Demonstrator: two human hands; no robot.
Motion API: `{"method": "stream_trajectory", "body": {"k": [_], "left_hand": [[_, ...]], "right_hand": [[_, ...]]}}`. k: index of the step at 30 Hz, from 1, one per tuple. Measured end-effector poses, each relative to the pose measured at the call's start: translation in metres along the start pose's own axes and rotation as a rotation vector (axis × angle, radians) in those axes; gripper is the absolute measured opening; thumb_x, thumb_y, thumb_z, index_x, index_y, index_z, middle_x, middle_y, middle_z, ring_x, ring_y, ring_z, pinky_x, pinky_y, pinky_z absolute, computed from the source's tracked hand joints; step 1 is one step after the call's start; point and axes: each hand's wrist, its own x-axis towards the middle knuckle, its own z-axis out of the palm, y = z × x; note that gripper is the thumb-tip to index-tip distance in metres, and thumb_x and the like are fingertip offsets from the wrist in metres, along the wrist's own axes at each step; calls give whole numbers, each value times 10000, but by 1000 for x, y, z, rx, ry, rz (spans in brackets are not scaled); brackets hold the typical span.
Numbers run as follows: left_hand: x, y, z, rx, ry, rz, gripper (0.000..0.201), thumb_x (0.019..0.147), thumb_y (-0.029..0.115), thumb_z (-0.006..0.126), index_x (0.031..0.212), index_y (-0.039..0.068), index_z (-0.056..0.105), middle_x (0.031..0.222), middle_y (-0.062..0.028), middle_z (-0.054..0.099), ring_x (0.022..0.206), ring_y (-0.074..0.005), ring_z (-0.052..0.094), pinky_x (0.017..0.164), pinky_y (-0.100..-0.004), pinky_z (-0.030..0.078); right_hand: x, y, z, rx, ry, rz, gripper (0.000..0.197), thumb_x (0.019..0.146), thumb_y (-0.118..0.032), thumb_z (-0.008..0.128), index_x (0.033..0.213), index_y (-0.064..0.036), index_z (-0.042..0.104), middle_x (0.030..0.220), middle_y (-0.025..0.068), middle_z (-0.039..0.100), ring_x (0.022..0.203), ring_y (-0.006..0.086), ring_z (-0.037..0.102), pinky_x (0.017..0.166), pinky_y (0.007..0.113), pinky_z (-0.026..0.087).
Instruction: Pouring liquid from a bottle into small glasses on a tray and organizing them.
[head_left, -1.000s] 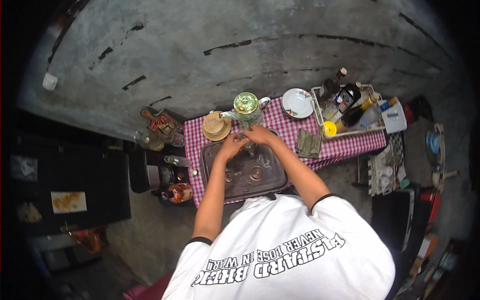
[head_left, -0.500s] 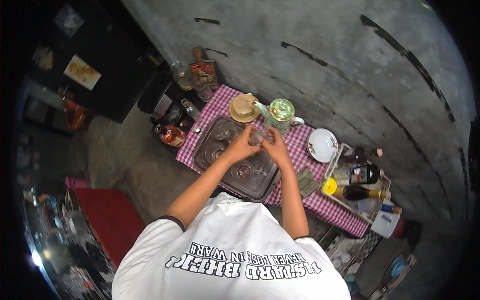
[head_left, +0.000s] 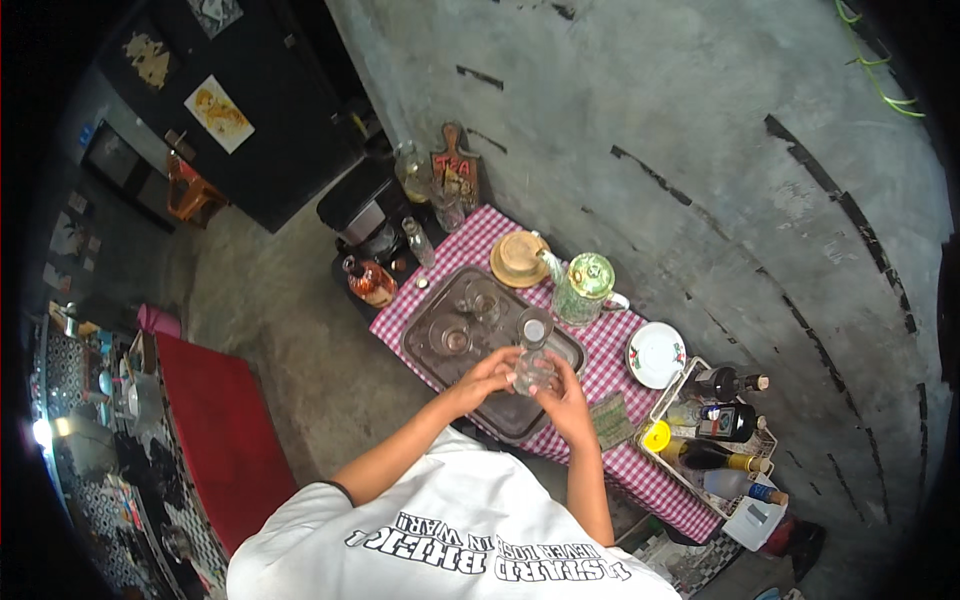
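My two hands hold a clear glass cup (head_left: 531, 372) between them over the near right part of a brown metal tray (head_left: 420, 345). My left hand (head_left: 486, 380) has its fingers against the cup's left side. From the right, my right hand (head_left: 566, 397) grips it with thumb and fingers. Just beyond the held cup is another clear glass (head_left: 534, 328), apparently on the tray. Farther left on the tray stand a glass cup (head_left: 455, 340) and a second one (head_left: 483, 305). A green-lidded patterned glass teapot (head_left: 584, 290) stands behind the tray.
A straw-coloured round hat-like item (head_left: 519, 258) and a white plate (head_left: 656, 355) lie on the checkered cloth (head_left: 625, 465). A wire basket of bottles (head_left: 712, 405) stands at right. An amber bottle (head_left: 370, 284) is beyond the tray's left end. A grey wall (head_left: 680, 130) rises behind.
My hands have come back from near the teapot to the tray's near side. A near cup seems lifted into them, with another glass now just beyond. The whole view has shifted.
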Motion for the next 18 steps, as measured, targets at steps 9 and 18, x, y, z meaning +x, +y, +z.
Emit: {"method": "stream_trajectory", "body": {"k": [9, 18], "left_hand": [[9, -9, -12, 79, -76, -42, 618, 885, 43, 716, 1419, 19, 404, 1266, -81, 580, 1149, -149, 565, 975, -316, 494], [13, 31, -85, 73, -176, -58, 523, 898, 133, 732, 1334, 12, 468, 1196, -75, 583, 1048, -122, 582, 848, -255, 501]], "right_hand": [[-12, -7, 31, -289, 168, -105, 662, 820, 4, 709, 1423, -72, 445, 1306, 112, 568, 1135, 192, 583, 903, 313, 498], [20, -23, 127, -485, 411, -42, 661, 835, -76, 695, 1441, -88, 432, 1340, 158, 559, 1153, 232, 591, 917, 356, 514]]}}
